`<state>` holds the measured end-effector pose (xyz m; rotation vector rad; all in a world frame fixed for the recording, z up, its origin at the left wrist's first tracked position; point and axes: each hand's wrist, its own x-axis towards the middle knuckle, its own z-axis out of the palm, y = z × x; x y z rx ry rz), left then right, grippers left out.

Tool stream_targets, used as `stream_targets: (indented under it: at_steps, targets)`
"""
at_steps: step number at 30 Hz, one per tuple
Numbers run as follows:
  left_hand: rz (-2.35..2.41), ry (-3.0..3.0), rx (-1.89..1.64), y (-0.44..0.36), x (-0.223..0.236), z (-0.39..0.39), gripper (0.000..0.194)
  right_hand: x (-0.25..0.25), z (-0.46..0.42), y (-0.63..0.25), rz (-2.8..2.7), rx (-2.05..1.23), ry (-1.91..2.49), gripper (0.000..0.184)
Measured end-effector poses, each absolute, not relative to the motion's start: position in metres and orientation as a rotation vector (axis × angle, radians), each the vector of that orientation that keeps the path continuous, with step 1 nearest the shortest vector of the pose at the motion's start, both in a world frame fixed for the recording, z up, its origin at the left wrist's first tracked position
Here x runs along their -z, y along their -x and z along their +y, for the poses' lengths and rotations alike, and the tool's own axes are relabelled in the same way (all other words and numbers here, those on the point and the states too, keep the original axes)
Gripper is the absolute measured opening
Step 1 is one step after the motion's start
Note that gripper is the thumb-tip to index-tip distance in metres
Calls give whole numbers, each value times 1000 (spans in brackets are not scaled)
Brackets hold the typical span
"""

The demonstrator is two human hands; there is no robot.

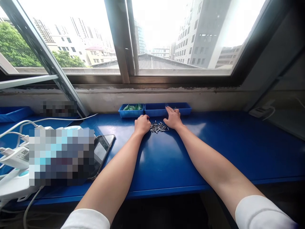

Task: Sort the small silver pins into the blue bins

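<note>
A loose heap of small metal pins (159,127), which look like rivets or screws, lies on the blue tabletop between my hands. My left hand (143,124) rests at the heap's left edge with its fingers curled in; whatever is in them, if anything, is hidden. On the other side, my right hand (173,118) has its thumb and fingers apart, thumb toward the pins. Its fingertips overlap the front of a blue bin (156,112). The right-hand bin (187,109) is partly covered by that hand, and a few small pieces show in it.
Another blue bin (131,113) holds green bags (132,107). At left lie a phone (103,151), white chargers and cables (15,157), and a blurred patch. A metal upright (54,68) stands by the window. A further blue tray (14,114) sits at far left.
</note>
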<state>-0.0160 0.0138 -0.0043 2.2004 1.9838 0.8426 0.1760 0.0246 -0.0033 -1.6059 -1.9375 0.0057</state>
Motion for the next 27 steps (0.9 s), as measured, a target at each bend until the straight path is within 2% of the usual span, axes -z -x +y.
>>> stream_targets:
  at_steps: [10, 12, 15, 17, 22, 27]
  targets:
    - [1958, -2245, -774, 15, 5, 14, 31, 11, 31, -175, -1975, -41, 1596, 77]
    - [1941, -2252, -770, 15, 4, 13, 31, 10, 30, -175, -1907, 0, 1531, 68]
    - [1913, -2268, -778, 15, 4, 13, 30, 7, 28, -174, -1837, 7, 1405, 36]
    - [1901, -2284, -782, 15, 4, 14, 29, 6, 26, -173, -1856, -94, 1375, 22]
    - [1893, -2305, -767, 14, 3, 13, 28, 7, 27, -172, -1910, -373, 1447, 20]
    - [1881, -2321, -753, 14, 3, 12, 28, 8, 30, -172, -1970, -387, 1460, 18]
